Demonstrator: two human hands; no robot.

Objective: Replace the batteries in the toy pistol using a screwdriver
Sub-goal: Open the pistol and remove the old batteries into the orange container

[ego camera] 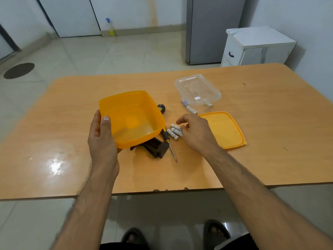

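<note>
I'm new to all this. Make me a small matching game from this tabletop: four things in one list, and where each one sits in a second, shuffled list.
Things:
1. orange tub
2. orange lid
3. screwdriver
4. clear container

Places:
A. flat on the table, right of the right hand
B. farthest back on the table
C. lifted and tilted in the left hand
D. on the table between the tub and the white batteries

Pairs: 1-C, 2-A, 3-D, 4-B
</note>
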